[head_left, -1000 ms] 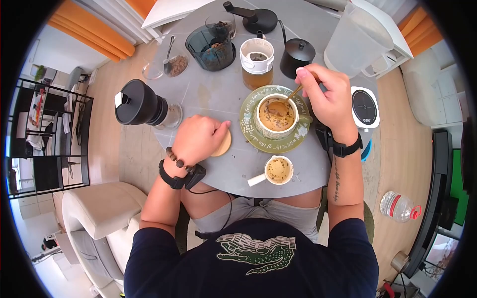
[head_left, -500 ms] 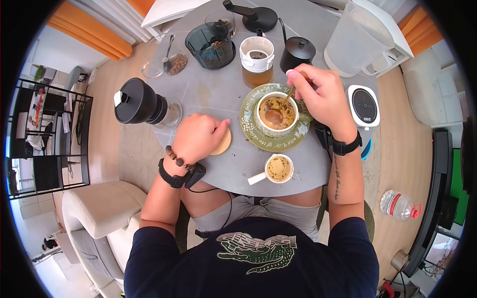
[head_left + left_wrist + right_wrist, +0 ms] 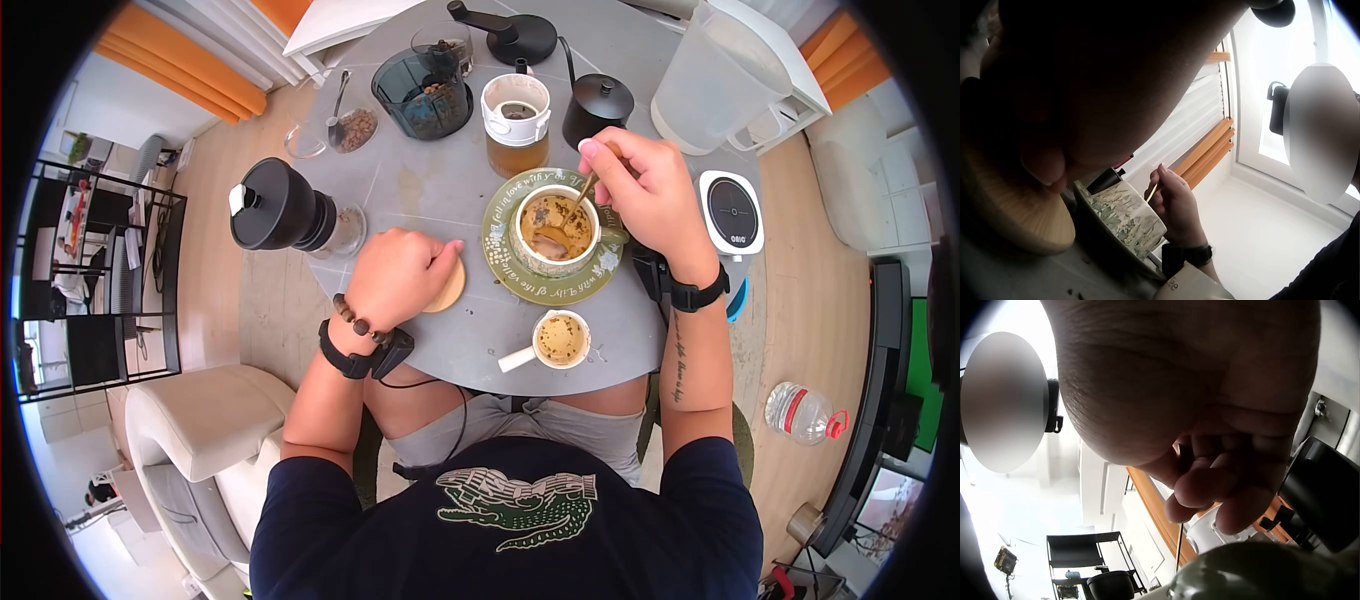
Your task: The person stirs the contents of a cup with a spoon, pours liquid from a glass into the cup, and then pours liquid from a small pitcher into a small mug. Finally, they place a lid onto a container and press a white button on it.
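My right hand (image 3: pixel 648 195) pinches the handle of a gold spoon (image 3: pixel 586 188) between thumb and fingers. The spoon's bowl dips into brown liquid with dark flecks in a patterned cup (image 3: pixel 1125 219). Under the cup lies a green saucer (image 3: pixel 505 275) with white lettering. In the right wrist view, the thin spoon handle (image 3: pixel 1179 547) runs down from my curled fingers. My left hand (image 3: pixel 400 268) rests on a round wooden disc (image 3: pixel 452 290) left of the saucer, its fingers loosely bent and mostly hidden. A small white handled pitcher (image 3: pixel 562 340) with flecks inside stands nearest my body.
Behind the saucer stands a white-topped glass pot (image 3: pixel 517 115) of amber liquid, beside a black kettle (image 3: pixel 600 105). A black grinder (image 3: pixel 275 207) lies at left; a dark tinted container (image 3: pixel 425 100) is farther back. A scale (image 3: pixel 734 210) and a large clear pitcher (image 3: pixel 715 80) are at right.
My right hand has shifted slightly left and the spoon has moved round within the cup, its bowl now toward the near side. My left hand has stayed in place.
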Tool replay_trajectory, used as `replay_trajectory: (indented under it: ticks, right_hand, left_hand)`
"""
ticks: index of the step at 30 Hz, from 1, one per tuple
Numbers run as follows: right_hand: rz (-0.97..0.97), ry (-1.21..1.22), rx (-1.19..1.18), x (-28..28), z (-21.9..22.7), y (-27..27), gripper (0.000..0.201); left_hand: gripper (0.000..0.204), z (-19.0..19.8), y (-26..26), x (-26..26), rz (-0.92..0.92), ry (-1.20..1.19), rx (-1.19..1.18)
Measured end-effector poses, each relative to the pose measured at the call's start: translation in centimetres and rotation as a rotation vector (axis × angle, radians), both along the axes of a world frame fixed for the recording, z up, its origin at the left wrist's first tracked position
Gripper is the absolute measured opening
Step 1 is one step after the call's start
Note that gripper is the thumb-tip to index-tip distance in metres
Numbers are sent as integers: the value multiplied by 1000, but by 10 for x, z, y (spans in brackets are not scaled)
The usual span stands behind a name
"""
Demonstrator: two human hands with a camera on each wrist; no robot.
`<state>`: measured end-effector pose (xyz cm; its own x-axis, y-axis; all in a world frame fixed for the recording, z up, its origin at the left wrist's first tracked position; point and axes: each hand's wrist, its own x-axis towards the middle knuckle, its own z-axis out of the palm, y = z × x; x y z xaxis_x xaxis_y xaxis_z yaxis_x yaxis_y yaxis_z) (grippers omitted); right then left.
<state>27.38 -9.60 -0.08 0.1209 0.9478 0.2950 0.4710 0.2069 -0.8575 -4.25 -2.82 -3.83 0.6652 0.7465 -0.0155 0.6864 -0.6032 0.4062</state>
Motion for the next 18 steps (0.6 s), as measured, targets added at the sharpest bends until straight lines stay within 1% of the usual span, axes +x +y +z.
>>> replay_trajectory:
  ticks: [8,18]
  right_hand:
    - [-11,34,2,1,-2,1,36]
    - [-38,116,5,4,-1,-2,32]
  left_hand:
    - [50,0,0,0,2,-16,3]
    - [50,1,-1,0,0,-12,12]
